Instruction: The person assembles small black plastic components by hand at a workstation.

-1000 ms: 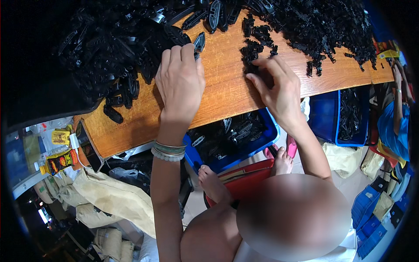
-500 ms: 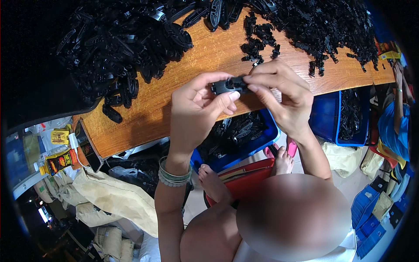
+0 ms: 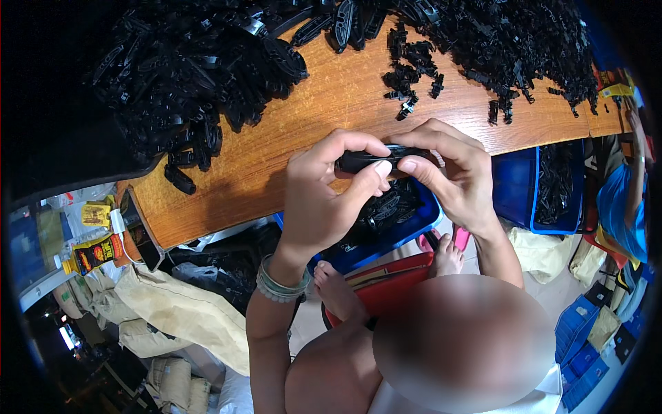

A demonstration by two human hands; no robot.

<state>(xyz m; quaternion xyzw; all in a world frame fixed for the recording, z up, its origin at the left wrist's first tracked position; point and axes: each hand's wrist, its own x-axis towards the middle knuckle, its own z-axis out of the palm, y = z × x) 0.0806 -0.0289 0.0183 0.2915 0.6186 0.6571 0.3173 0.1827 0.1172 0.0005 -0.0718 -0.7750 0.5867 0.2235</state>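
Note:
A glossy black elongated plastic piece (image 3: 355,162) is held level between my two hands, just above the table's near edge. My left hand (image 3: 321,190) pinches its left end between thumb and forefinger. The thumb and fingers of my right hand (image 3: 458,169) close on its right end, hiding much of that part. Beyond them, small black plastic clips (image 3: 414,58) lie loose on the wooden table (image 3: 289,138), one with a shiny spot. Larger oval black plastic pieces (image 3: 200,62) are heaped at the far left.
A big pile of small black clips (image 3: 517,48) covers the far right. Below the table edge stand a blue bin (image 3: 431,224) of black pieces and another blue bin (image 3: 514,186). Sacks (image 3: 186,310) lie lower left. Another person's arm (image 3: 634,138) shows at the right edge.
The black piece has been turned over, so its smooth glossy side shows. Both hands have come slightly nearer me, and my right hand has shifted its grip onto the piece's end.

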